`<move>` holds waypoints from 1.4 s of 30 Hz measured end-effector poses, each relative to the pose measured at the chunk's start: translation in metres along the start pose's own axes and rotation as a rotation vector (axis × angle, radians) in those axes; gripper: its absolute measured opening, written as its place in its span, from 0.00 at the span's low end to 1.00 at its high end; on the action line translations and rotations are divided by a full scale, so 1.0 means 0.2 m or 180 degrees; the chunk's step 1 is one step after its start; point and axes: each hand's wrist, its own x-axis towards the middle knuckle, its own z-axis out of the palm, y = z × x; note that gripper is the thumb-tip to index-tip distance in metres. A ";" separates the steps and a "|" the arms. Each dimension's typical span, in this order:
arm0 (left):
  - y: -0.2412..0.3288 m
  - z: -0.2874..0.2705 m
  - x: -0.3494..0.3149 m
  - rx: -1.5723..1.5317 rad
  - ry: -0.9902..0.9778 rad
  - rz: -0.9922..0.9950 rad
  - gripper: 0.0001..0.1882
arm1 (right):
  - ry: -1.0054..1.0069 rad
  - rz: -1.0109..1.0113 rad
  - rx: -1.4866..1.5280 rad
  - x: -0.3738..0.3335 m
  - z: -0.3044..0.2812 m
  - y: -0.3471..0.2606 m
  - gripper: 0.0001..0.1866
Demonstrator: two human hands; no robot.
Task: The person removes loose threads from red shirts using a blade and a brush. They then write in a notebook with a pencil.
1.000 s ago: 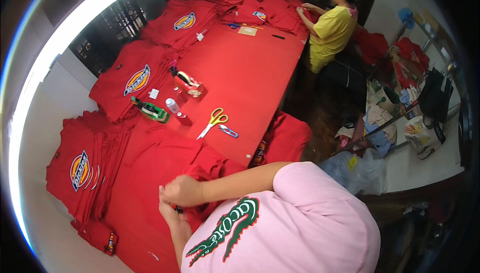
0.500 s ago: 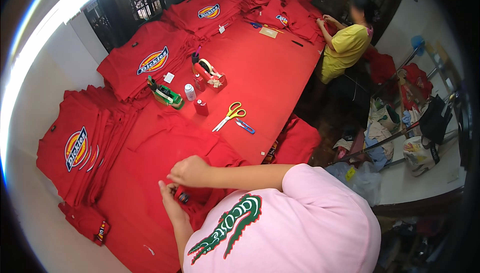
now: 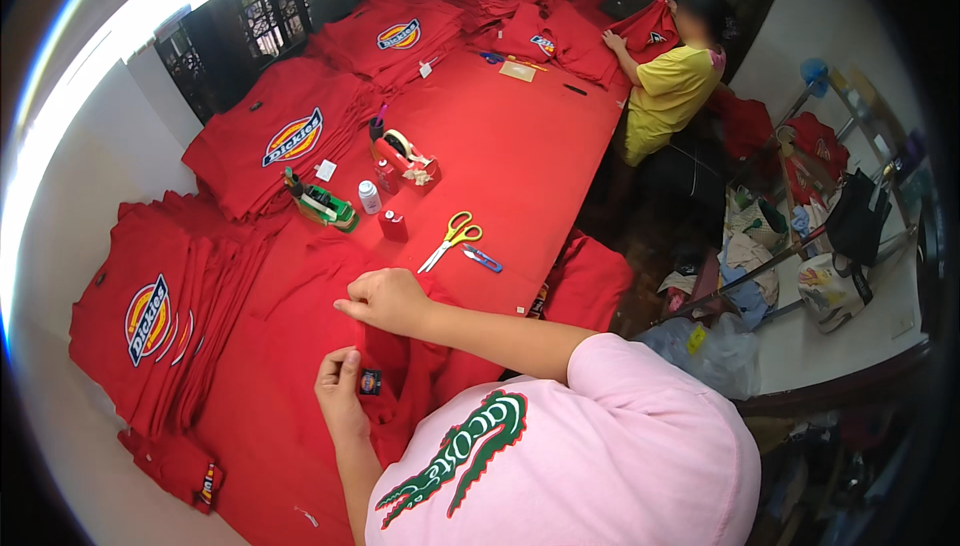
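A red shirt lies flat on the red table in front of me. My left hand pinches a small dark label against the shirt's fabric. My right hand rests just above it, fingers pressing and gripping a fold of the same shirt. Both forearms come in from the lower edge beside my pink sleeve.
Piles of red shirts with logos line the left side. Yellow-handled scissors, a small blue clipper, a red tape dispenser, a green tool and a small white bottle lie mid-table. A person in yellow handles shirts at the far end.
My head has tilted, so the table sits lower in view. My hands have drawn apart a little; the left now shows the dark label between its fingers.
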 end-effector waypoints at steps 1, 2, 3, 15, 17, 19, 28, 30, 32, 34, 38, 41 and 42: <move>-0.05 -0.05 0.05 -0.0119 -0.0022 0.0010 0.08 | 0.0215 -0.0318 -0.0133 -0.01 0.00 -0.02 0.20; -0.07 -0.07 0.09 -0.0218 -0.0021 0.0017 0.09 | 0.0424 -0.0635 -0.0238 -0.03 0.03 -0.04 0.19; 0.01 0.04 0.07 -0.0424 0.0338 -0.0145 0.12 | 0.0522 -0.1516 -0.0808 -0.06 0.03 -0.10 0.12; -0.21 -0.09 0.08 -0.1869 -0.0619 -0.0625 0.18 | -0.0081 -0.2018 -0.0942 -0.26 0.20 -0.20 0.11; -0.47 -0.32 0.26 -0.2629 -0.1504 -0.0031 0.18 | 0.0147 -0.2094 -0.0930 -0.32 0.23 -0.37 0.13; -0.25 -0.03 0.13 -0.2160 -0.0331 -0.0589 0.17 | 0.0147 -0.1731 -0.0612 -0.29 0.25 -0.22 0.12; -0.55 -0.20 0.11 -0.1420 -0.0360 -0.0062 0.17 | -0.0139 -0.2150 0.0024 -0.29 0.22 -0.32 0.07; -0.47 -0.09 0.09 -0.1335 -0.0007 -0.0368 0.17 | -0.0246 -0.1879 -0.0176 -0.32 0.30 -0.22 0.06; -0.20 0.14 0.03 -0.1663 0.0508 -0.1127 0.18 | 0.0050 -0.1408 -0.0062 -0.17 0.24 0.01 0.07; -0.18 0.14 0.02 -0.1885 0.0391 -0.1114 0.21 | 0.0170 -0.1266 0.0126 -0.18 0.25 -0.01 0.07; -0.20 0.05 0.03 -0.1758 0.0361 -0.1181 0.22 | -0.0080 -0.2453 -0.0258 -0.35 0.21 -0.24 0.13; -0.22 0.02 0.04 -0.1707 0.0279 -0.1181 0.22 | -0.0060 -0.2315 -0.0384 -0.32 0.21 -0.21 0.16; -0.24 0.05 0.04 -0.1707 0.0213 -0.1194 0.23 | -0.0194 -0.1824 -0.0426 -0.28 0.22 -0.11 0.19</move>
